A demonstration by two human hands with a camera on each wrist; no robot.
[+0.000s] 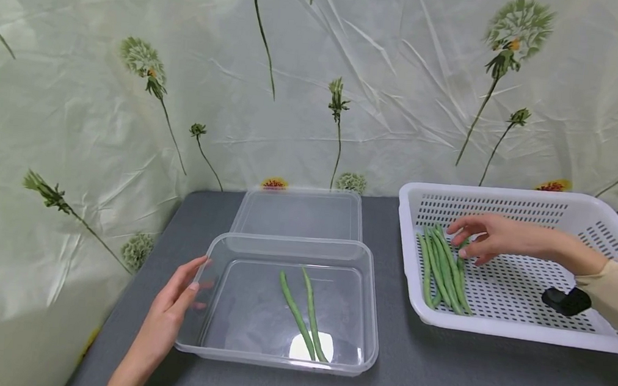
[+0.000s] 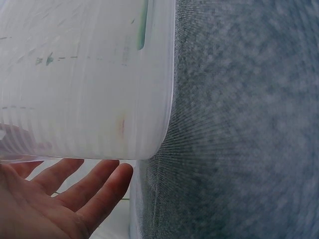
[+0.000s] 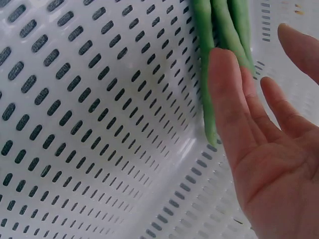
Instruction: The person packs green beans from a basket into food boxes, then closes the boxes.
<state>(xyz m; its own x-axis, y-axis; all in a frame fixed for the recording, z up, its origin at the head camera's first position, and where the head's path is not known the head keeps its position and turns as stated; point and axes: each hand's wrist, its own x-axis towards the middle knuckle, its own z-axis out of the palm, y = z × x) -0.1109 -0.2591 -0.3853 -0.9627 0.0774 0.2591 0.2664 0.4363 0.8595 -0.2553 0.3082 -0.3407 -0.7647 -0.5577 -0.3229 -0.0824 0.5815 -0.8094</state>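
Observation:
My left hand [image 1: 163,309] rests at the left side of a clear plastic container [image 1: 239,357], its fingers [image 2: 94,191] extended along the wall. Some fingertips show through the plastic. Two green beans [image 1: 298,311] lie on the container's bottom, side by side and slanting. Over the left part of a white perforated basket [image 1: 520,297], my right hand [image 1: 495,237] hovers with loosely bent fingers and holds nothing. Just beside it is a bunch of green beans [image 1: 443,269], lying lengthwise along the basket's left wall. In the right wrist view, the fingers overlap the bean ends [image 3: 208,99].
Behind the container lies a flat clear lid [image 1: 307,214]. Grey cloth [image 1: 380,383] covers the table, and a flower-printed sheet [image 1: 293,124] hangs behind and to the left. A black wrist device [image 1: 567,300] shows by the right sleeve [image 1: 617,296].

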